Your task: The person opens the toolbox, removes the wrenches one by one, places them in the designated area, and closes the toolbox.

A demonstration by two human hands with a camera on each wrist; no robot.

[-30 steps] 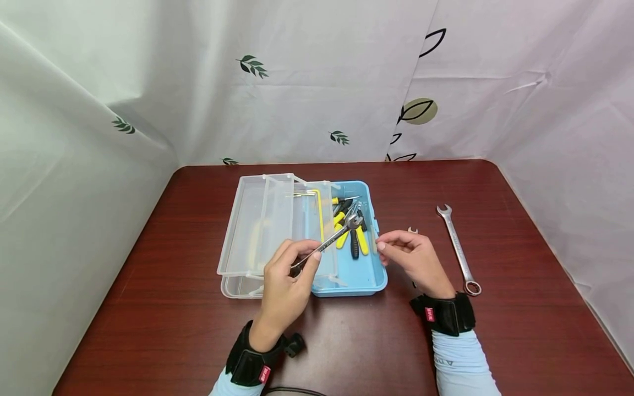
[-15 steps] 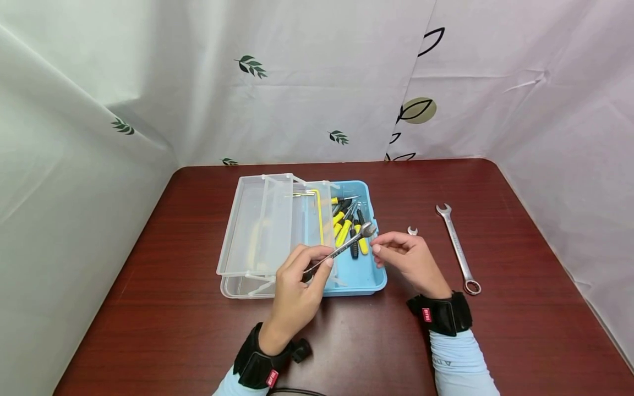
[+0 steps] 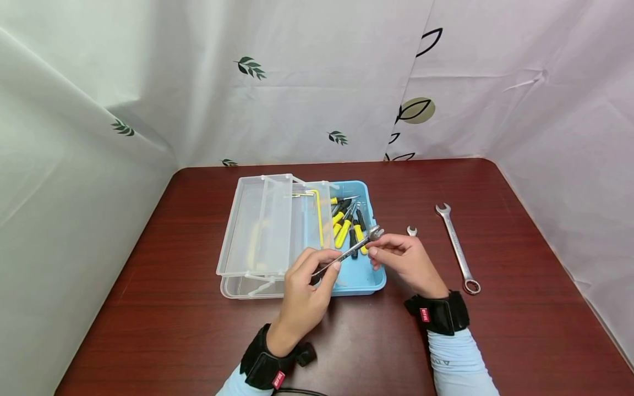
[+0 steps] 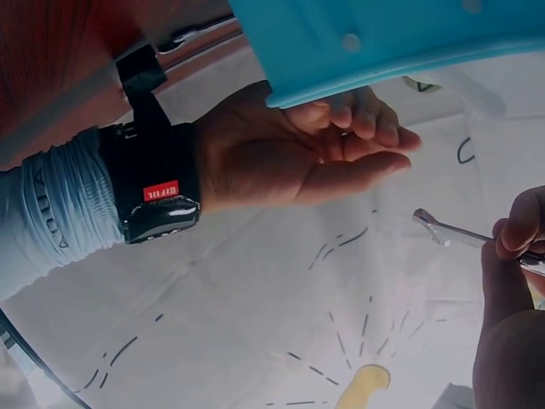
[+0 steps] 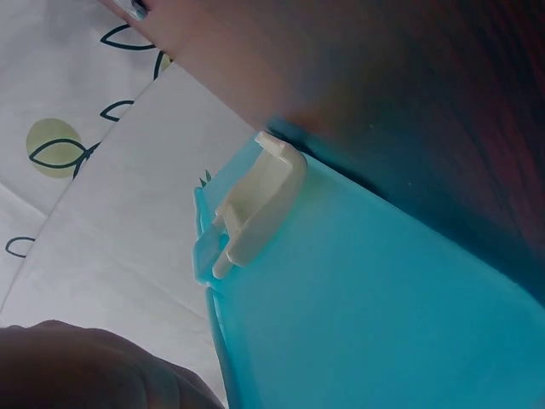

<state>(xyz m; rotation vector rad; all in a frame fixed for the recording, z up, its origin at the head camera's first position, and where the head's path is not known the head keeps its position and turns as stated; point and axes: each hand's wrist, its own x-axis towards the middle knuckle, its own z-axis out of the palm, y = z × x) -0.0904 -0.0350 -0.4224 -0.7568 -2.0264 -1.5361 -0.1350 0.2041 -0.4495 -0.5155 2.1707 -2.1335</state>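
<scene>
A person's left hand [image 3: 304, 286] pinches the lower end of a small wrench [image 3: 353, 250], holding it slanted over the open blue toolbox [image 3: 369, 283] on the dark red table [image 3: 198, 330]. The right hand [image 3: 401, 258], fingers loosely curled, meets the wrench's jaw end at the fingertips; whether it grips is unclear. This looks like a hand-to-hand transfer. A longer wrench [image 3: 458, 250] lies well apart to the right. Judged next: a firm right-hand hold before the left lets go.

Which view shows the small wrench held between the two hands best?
The head view: the small wrench shows whole, left hand pinching its handle, right hand at its head. The left wrist view shows only one end; the right wrist view shows none.
</scene>
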